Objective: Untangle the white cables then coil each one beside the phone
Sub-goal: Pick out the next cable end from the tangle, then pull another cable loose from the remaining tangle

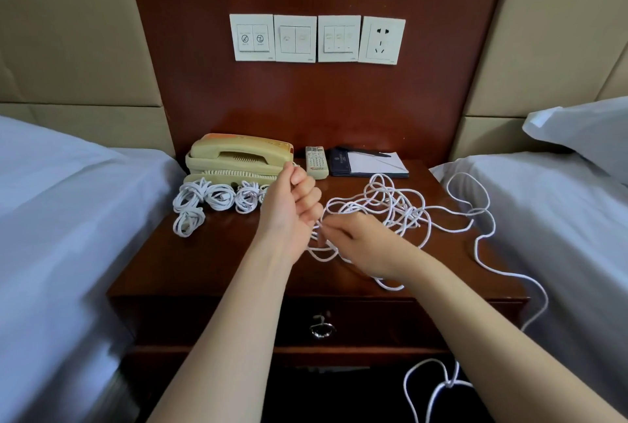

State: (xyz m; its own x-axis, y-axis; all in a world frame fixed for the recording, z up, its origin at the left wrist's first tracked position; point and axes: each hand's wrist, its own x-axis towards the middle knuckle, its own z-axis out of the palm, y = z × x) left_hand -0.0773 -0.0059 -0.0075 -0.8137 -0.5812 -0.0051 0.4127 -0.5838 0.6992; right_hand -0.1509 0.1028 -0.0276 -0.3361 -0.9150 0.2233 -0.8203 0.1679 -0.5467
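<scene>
A beige phone stands at the back left of the wooden nightstand. Several coiled white cables lie in front of it. A loose tangle of white cable spreads over the right half of the top, and one strand trails over the right edge toward the floor. My left hand is raised in a fist beside the phone, apparently closed on a cable strand hidden behind it. My right hand pinches strands at the tangle's near left edge.
A remote control and a notepad with a pen sit at the back. Beds with white sheets flank the nightstand, a pillow on the right one. Wall switches and a socket are above. A drawer handle is below.
</scene>
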